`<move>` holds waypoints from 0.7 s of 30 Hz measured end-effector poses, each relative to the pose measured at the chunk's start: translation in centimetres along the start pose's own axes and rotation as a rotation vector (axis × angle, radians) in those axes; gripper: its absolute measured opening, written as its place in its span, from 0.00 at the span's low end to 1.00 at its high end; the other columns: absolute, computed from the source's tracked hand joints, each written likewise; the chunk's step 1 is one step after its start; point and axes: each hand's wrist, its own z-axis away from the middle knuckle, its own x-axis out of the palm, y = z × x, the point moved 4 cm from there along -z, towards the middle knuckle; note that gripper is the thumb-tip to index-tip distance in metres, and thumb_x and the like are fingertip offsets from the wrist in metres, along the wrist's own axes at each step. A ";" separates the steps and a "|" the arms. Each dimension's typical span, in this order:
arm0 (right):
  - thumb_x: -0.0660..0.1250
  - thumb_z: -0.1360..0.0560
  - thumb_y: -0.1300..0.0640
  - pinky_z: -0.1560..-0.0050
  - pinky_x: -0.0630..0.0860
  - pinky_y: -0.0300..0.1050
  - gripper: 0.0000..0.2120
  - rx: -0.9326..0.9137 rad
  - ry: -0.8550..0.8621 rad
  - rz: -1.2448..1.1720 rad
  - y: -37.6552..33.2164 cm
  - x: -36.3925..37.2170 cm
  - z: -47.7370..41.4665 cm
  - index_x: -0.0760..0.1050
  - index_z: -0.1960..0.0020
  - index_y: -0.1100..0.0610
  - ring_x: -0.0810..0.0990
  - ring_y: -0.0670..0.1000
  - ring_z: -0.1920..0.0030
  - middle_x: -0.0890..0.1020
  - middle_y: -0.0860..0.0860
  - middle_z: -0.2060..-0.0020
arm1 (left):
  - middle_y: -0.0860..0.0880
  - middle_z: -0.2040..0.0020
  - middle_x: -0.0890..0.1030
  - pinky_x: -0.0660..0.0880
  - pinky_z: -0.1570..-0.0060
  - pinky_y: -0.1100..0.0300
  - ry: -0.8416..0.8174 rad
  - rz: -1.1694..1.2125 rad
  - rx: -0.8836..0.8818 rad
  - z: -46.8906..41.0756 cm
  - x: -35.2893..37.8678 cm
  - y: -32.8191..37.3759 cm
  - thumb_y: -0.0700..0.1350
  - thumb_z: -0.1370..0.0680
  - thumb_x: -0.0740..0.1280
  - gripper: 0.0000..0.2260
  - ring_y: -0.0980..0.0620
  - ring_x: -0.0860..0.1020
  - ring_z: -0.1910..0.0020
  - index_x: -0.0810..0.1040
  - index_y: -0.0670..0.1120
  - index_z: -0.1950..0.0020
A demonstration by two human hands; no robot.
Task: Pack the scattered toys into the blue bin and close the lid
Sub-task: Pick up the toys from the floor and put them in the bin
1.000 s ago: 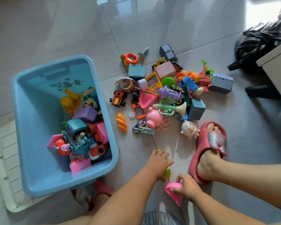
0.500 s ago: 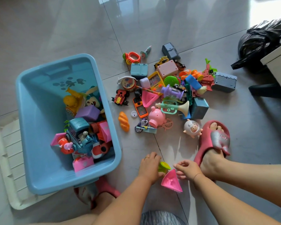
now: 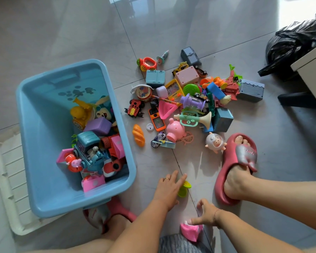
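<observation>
The left hand [image 3: 169,190] lies low over the tiled floor [image 3: 80,33]. Its fingers [image 3: 171,178] are straight and close together, with a ring on one of them, and they rest against a small yellow-green toy [image 3: 185,188] that peeks out beside the index finger. The right hand [image 3: 207,214] is nearer the body. Its thumb tip touches the top edge of a pink toy [image 3: 191,232] and its other fingers are loosely curled above the floor. Whether anything grips the toy from beneath cannot be told.

Just to the right stands a foot in a red slipper [image 3: 239,161]. Beyond the hands the scattered toys lie in a heap on the floor: an orange bread loaf [image 3: 138,135], an orange toy phone [image 3: 156,119], a pink pig [image 3: 174,129], a green-and-cream trumpet [image 3: 193,119] and a small sheep figure [image 3: 215,142].

The blue bin [image 3: 44,143] stands open to the left of the hands. It holds a blue locomotive [image 3: 88,148], a purple block [image 3: 98,125] and a yellow toy [image 3: 79,112]. A white ribbed lid [image 3: 5,170] lies flat on the floor, partly under the bin's left side. A black bag [image 3: 295,44] sits at the far right.
</observation>
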 end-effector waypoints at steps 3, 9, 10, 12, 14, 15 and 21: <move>0.73 0.41 0.32 0.58 0.76 0.49 0.52 0.198 -0.057 -0.158 0.4 0.6 -0.6 0.55 0.31 0.60 0.76 0.55 0.58 0.73 0.57 0.51 | 0.43 0.23 0.50 0.63 0.36 0.49 0.000 -0.013 0.018 -0.3 0.3 -0.1 0.50 0.29 0.73 0.45 0.41 0.61 0.29 0.44 0.54 0.23; 0.69 0.34 0.34 0.39 0.75 0.55 0.51 0.478 -0.318 -0.516 2.2 3.4 -2.1 0.55 0.28 0.68 0.77 0.63 0.42 0.72 0.67 0.41 | 0.43 0.25 0.54 0.64 0.38 0.48 0.021 -0.013 0.044 -0.8 0.3 0.6 0.50 0.29 0.72 0.42 0.41 0.62 0.31 0.49 0.52 0.23; 0.71 0.34 0.36 0.44 0.78 0.54 0.48 0.498 -0.308 -0.569 2.2 3.5 -2.2 0.60 0.31 0.70 0.80 0.61 0.50 0.76 0.65 0.47 | 0.43 0.25 0.55 0.65 0.39 0.49 0.022 -0.011 0.045 -0.8 0.4 0.7 0.50 0.29 0.72 0.41 0.41 0.62 0.31 0.51 0.52 0.24; 0.74 0.32 0.48 0.64 0.82 0.51 0.32 0.536 -0.319 -0.744 2.0 3.9 -2.4 0.71 0.45 0.75 0.82 0.59 0.69 0.80 0.63 0.64 | 0.43 0.26 0.56 0.66 0.40 0.49 0.022 -0.001 0.041 -1.0 0.4 0.7 0.48 0.28 0.71 0.37 0.41 0.64 0.32 0.55 0.51 0.25; 0.74 0.31 0.61 0.78 0.78 0.49 0.16 0.509 -0.327 -0.895 1.6 4.0 -2.5 0.75 0.61 0.74 0.79 0.58 0.78 0.79 0.61 0.71 | 0.43 0.26 0.57 0.66 0.41 0.49 0.022 0.006 0.038 -1.0 0.3 0.5 0.46 0.28 0.70 0.32 0.40 0.65 0.33 0.60 0.50 0.28; 0.74 0.31 0.63 0.77 0.78 0.48 0.10 0.476 -0.316 -0.906 1.6 4.0 -2.9 0.77 0.61 0.71 0.79 0.57 0.78 0.78 0.60 0.69 | 0.43 0.26 0.58 0.67 0.42 0.49 0.021 0.011 0.035 -0.9 0.1 0.5 0.46 0.28 0.70 0.30 0.40 0.65 0.34 0.62 0.49 0.29; 0.68 0.30 0.72 0.87 0.70 0.40 0.06 0.486 -0.212 -1.083 1.7 2.7 -3.3 0.73 0.64 0.72 0.76 0.55 0.70 0.77 0.60 0.72 | 0.44 0.42 0.73 0.72 0.52 0.51 0.102 0.110 -0.091 -0.4 -0.9 -0.3 0.47 0.30 0.71 0.22 0.42 0.77 0.46 0.70 0.44 0.40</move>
